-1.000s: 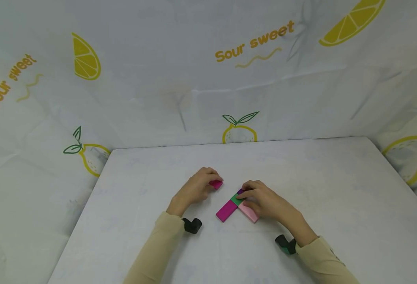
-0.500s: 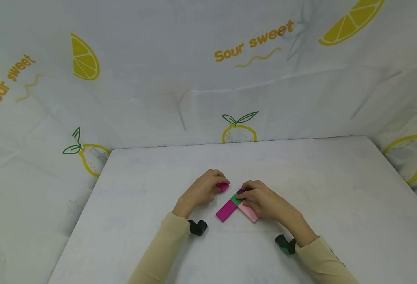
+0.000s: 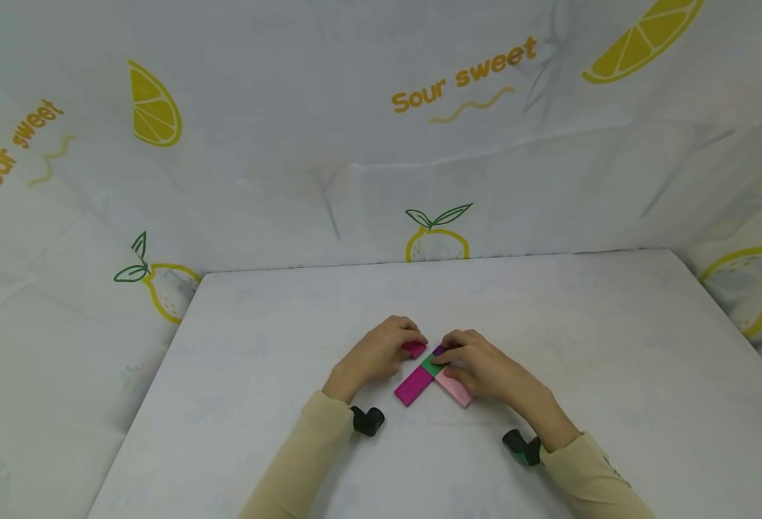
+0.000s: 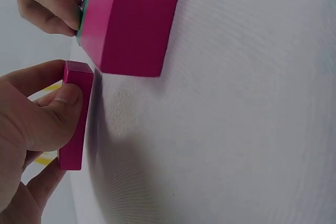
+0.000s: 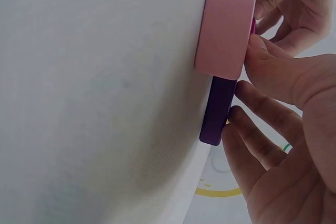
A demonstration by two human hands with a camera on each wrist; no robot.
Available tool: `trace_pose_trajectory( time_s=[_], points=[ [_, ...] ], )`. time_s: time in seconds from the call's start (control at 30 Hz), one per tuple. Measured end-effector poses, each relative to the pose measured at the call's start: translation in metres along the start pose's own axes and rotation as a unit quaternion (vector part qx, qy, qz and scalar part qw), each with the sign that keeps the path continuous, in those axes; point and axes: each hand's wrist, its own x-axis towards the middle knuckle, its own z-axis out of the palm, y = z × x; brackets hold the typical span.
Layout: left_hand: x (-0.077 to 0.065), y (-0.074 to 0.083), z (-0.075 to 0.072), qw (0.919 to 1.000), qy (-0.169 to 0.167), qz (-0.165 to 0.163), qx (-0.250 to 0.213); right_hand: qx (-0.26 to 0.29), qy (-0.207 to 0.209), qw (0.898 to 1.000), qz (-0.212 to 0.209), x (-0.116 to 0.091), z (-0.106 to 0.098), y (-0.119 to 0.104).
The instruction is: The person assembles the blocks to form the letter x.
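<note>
My left hand [image 3: 374,355] grips a small magenta block [image 4: 74,135] between thumb and fingers, just left of a group of flat-lying blocks. In that group, a long magenta block [image 3: 413,387] meets a green block [image 3: 430,365]. Past the green one lies a dark purple block [image 5: 218,111], mostly covered by fingers in the head view. A pink block [image 3: 453,389] runs off the group toward the near right. My right hand [image 3: 487,366] reaches over these blocks, its fingertips resting on the purple and green ones and its thumb at the pink one.
A white cloth covers the table [image 3: 257,447]. Behind it hangs a white sheet [image 3: 270,166] printed with lemons and lettering. Black wrist-worn devices sit near the left cuff [image 3: 331,418] and the right cuff [image 3: 569,458].
My left hand has moved right and slightly nearer with its magenta block, narrowing the gap to the group. The right hand and the lying blocks have stayed in place.
</note>
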Motion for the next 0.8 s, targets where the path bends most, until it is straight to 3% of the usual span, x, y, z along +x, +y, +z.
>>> trace_pose_trajectory(
  time_s=[0.3, 0.8],
  points=[
    [0.0008, 0.0057, 0.0014, 0.9997, -0.021, -0.007, 0.007, -0.005, 0.002, 1.0, -0.007, -0.0004, -0.0003, 0.0001],
    [-0.0008, 0.0079, 0.0021, 0.9996, -0.026, -0.002, -0.007, -0.004, -0.001, 1.0, -0.007, -0.0001, 0.0, 0.0006]
  ],
)
